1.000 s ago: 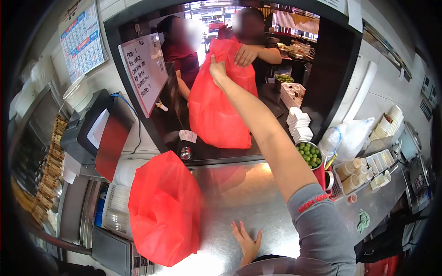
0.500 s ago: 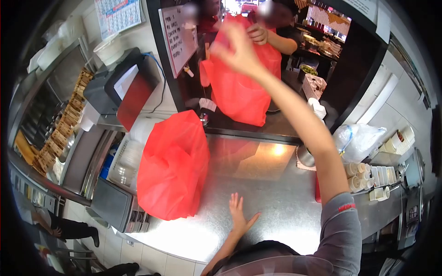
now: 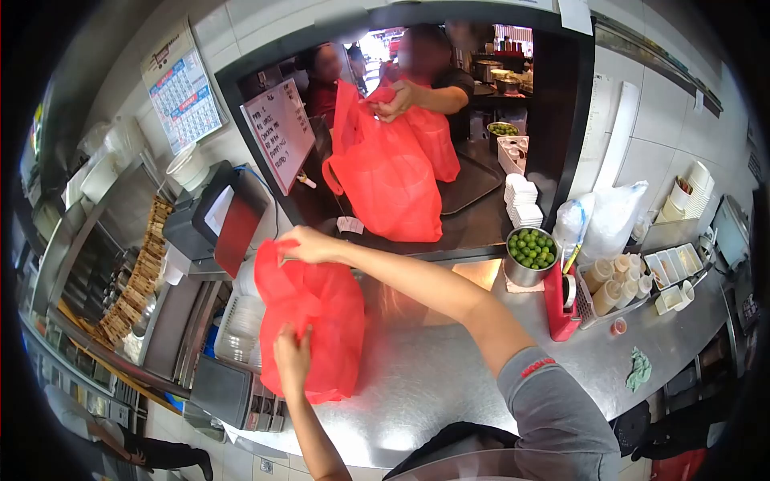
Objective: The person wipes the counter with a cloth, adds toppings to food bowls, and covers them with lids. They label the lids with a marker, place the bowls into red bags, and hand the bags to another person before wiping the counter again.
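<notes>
A full red cloth bag (image 3: 329,321) stands on the left part of the metal counter. At its top far corner my right hand (image 3: 311,244) pinches the cloth. My left hand (image 3: 290,357) grips a fold on the near side, fingers closed; part of the hold is hidden by the bag. Beyond the counter, on the ledge of the pass-through window, another red bag (image 3: 389,184) is held at its handles by a co-worker's hand (image 3: 393,103). A further red bag (image 3: 433,140) shows behind that one.
Stacked clear containers (image 3: 241,325) sit left of the near bag. Rightward are a pot of green limes (image 3: 531,250), a red holder (image 3: 560,305), sauce bottles (image 3: 609,289) and a green cloth (image 3: 639,369). A black tray (image 3: 473,184) lies beyond the window.
My right hand has come down from the bag in the window to the near bag. My left hand has moved from above the counter onto it. The co-worker now holds the window bag alone.
</notes>
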The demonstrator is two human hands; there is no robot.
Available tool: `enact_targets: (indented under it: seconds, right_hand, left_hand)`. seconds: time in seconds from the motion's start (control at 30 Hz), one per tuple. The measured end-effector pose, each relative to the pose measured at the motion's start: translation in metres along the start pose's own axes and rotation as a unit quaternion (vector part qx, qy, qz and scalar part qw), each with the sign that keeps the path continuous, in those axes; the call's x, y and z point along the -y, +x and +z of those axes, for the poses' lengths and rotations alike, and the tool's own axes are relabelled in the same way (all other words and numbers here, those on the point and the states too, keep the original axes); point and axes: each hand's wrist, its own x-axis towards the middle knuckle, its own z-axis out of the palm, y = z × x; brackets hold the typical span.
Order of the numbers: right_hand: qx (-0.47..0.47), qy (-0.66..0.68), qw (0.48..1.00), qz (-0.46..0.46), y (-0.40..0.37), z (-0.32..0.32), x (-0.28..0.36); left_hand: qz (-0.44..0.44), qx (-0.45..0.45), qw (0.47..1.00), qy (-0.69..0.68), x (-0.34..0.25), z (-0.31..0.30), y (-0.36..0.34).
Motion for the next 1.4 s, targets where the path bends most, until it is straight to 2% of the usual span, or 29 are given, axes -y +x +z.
enact_targets:
  seconds: [0.03,0.07,0.1,0.17,0.27,0.37,0.43,0.57,0.6,0.63,0.7,0.77,0.8,0.83,0.87,0.9,0.93,1.03,1.07,1.1,1.17,1.2,1.23,1.27,1.3,1.33,1.37,1.4]
  right_hand:
    - [-0.02,0.036,0.998,0.05,-0.009,-0.011,0.018]
    - [-0.063,0.072,0.993,0.073,-0.015,-0.017,0.028]
    - [-0.106,0.108,0.984,0.095,-0.019,-0.023,0.034]
    - [-0.11,0.158,0.974,0.12,-0.022,-0.036,0.031]
    - [-0.077,0.194,0.964,0.164,-0.051,-0.055,0.058]
    - [-0.075,0.256,0.937,0.224,-0.092,-0.07,0.092]
    - [-0.093,0.336,0.909,0.227,-0.119,-0.084,0.12]
    - [-0.11,0.277,0.948,0.107,-0.141,-0.095,0.169]
    - [-0.111,0.248,0.96,0.071,-0.14,-0.093,0.173]
    - [-0.111,0.22,0.969,0.036,-0.139,-0.09,0.174]
    - [-0.062,0.175,0.982,0.022,-0.136,-0.085,0.176]
    - [-0.046,0.101,0.991,-0.072,-0.13,-0.074,0.177]
    - [-0.041,0.045,0.997,-0.047,-0.131,-0.071,0.192]
    - [-0.06,0.038,0.997,-0.006,-0.13,-0.062,0.193]
    - [-0.062,-0.116,0.987,-0.096,-0.13,-0.059,0.193]
    - [-0.064,-0.266,0.944,-0.184,-0.131,-0.056,0.194]
    - [-0.101,-0.273,0.924,-0.246,-0.135,-0.052,0.195]
    - [-0.066,-0.178,0.939,-0.285,-0.153,-0.077,0.201]
    - [-0.051,-0.112,0.949,-0.29,-0.16,-0.087,0.182]
    - [-0.077,0.173,0.949,-0.253,-0.164,-0.077,0.164]
    - [-0.087,0.137,0.971,-0.173,-0.174,-0.071,0.148]
    - [-0.023,-0.005,0.993,-0.119,-0.187,-0.069,0.147]
    - [0.064,0.016,0.997,-0.04,-0.196,-0.056,0.129]
    - [0.15,0.038,0.987,0.042,-0.2,-0.045,0.113]
    - [0.146,0.069,0.982,0.102,-0.198,-0.045,0.12]
    - [0.141,0.1,0.971,0.163,-0.195,-0.044,0.135]
    - [0.137,0.131,0.957,0.222,-0.191,-0.042,0.142]
    - [0.075,0.192,0.969,0.133,-0.188,-0.032,0.136]
  left_hand:
    - [0.029,-0.07,0.994,-0.073,0.02,0.008,0.001]
    - [0.111,-0.227,0.947,-0.196,0.052,0.027,0.015]
    - [0.109,-0.228,0.905,-0.343,0.011,-0.005,-0.001]
    - [-0.069,-0.223,0.837,-0.494,-0.022,-0.045,-0.02]
    - [0.051,-0.213,0.799,-0.56,-0.018,-0.057,-0.018]
    - [0.096,-0.166,0.801,-0.568,-0.024,-0.063,-0.019]
    - [0.119,-0.133,0.796,-0.579,-0.032,-0.06,-0.019]
    - [0.145,-0.045,0.793,-0.59,-0.061,-0.042,-0.022]
    - [0.197,0.008,0.798,-0.57,-0.075,-0.043,-0.025]
    - [0.188,0.021,0.816,-0.546,-0.084,-0.039,-0.027]
    - [0.177,0.089,0.784,-0.588,-0.105,-0.034,-0.033]
    - [0.189,0.111,0.785,-0.579,-0.122,-0.035,-0.037]
    - [0.194,0.122,0.787,-0.574,-0.129,-0.034,-0.038]
    - [0.221,0.106,0.809,-0.534,-0.138,-0.032,-0.036]
    - [0.247,0.091,0.83,-0.492,-0.147,-0.031,-0.034]
    - [0.272,0.076,0.848,-0.448,-0.153,-0.03,-0.031]
    - [0.28,0.081,0.823,-0.488,-0.155,-0.027,-0.027]
    - [0.381,0.077,0.82,-0.42,-0.159,-0.034,-0.021]
    - [0.315,0.125,0.791,-0.51,-0.17,-0.041,-0.027]
    - [0.331,0.111,0.806,-0.478,-0.176,-0.049,-0.027]
    - [0.363,0.079,0.833,-0.41,-0.188,-0.06,-0.023]
    - [0.383,0.098,0.837,-0.378,-0.196,-0.064,-0.021]
    - [0.488,0.089,0.818,-0.293,-0.205,-0.064,-0.014]
    - [0.524,0.156,0.809,-0.216,-0.211,-0.063,-0.008]
    - [0.554,0.221,0.791,-0.138,-0.218,-0.062,-0.004]
    - [0.582,0.271,0.755,-0.131,-0.229,-0.061,-0.002]
    - [0.59,0.252,0.756,-0.127,-0.231,-0.06,0.002]
    - [0.598,0.231,0.758,-0.122,-0.232,-0.058,0.007]
